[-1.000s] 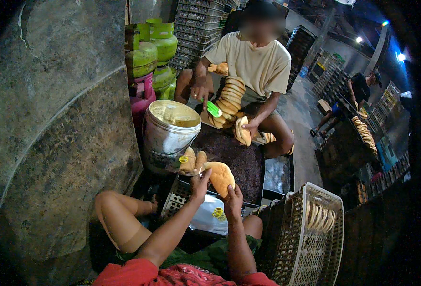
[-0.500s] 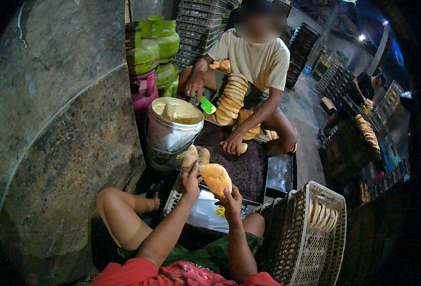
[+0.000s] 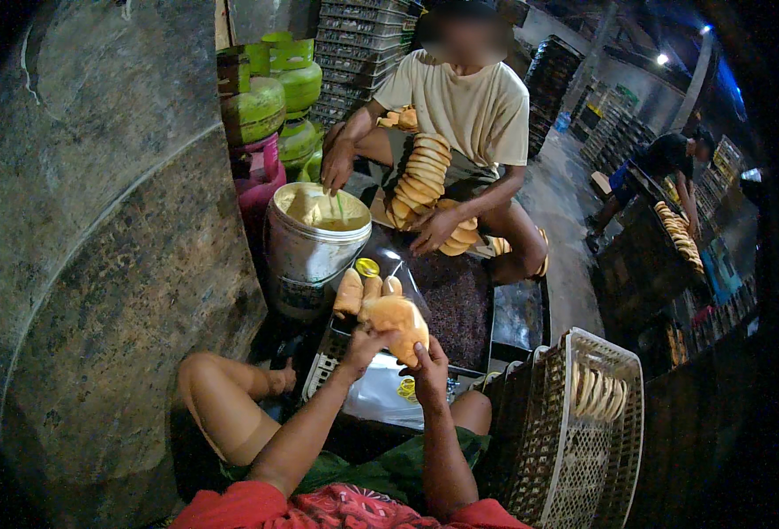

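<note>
My left hand [image 3: 365, 351] and my right hand [image 3: 427, 363] hold a golden bread bun [image 3: 393, 319] between them. Its left side is smeared by motion. The left fingers close on the bun's lower left, while the right thumb and fingers grip its lower right. Just beyond it lie several oblong buns [image 3: 349, 294]. Clear plastic with a yellow mark [image 3: 367, 266] shows beside them; whether it wraps these buns I cannot tell. Under my wrists is a pile of clear plastic bags [image 3: 381, 388] with yellow print.
Opposite sits a co-worker, one hand [image 3: 337, 167] on a green-handled tool in a bucket [image 3: 317, 256] of cream-coloured spread. Stacked buns [image 3: 420, 181] lean before them, near a dark grainy tray [image 3: 451, 309]. A plastic crate [image 3: 584, 432] stands right, gas cylinders [image 3: 299, 88] behind the bucket.
My bun has turned and risen slightly, and my left hand has shifted right onto it. The co-worker's green tool has gone into the bucket; their other hand has left a small bun.
</note>
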Demonstrator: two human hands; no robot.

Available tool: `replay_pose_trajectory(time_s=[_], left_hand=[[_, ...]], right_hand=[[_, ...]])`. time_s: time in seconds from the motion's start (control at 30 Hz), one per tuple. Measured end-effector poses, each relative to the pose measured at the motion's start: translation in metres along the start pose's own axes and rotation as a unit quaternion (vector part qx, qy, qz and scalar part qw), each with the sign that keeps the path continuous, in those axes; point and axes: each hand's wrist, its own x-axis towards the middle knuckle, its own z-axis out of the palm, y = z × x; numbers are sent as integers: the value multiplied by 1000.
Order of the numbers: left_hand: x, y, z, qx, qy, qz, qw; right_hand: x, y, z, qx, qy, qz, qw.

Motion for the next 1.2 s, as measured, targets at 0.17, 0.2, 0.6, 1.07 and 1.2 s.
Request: replay_pose_trajectory(time_s=[0.17, 0.2, 0.6, 1.07, 1.2], left_hand=[[-8, -12, 7, -61, 6, -24, 998], [-8, -9, 5, 90, -53, -41, 994], [18, -23, 22, -151, 240, -35, 958], [-8, -18, 24, 750, -187, 85, 629], [12, -50, -47, 755, -209, -2, 621]], right_hand=[[3, 0, 16, 32, -13, 15, 999], [5, 0, 18, 49, -3, -10, 999], [-3, -6, 9, -272, 51, -126, 953], [-53, -293, -165, -420, 191, -188, 867], [-156, -319, -238, -527, 248, 15, 813]])
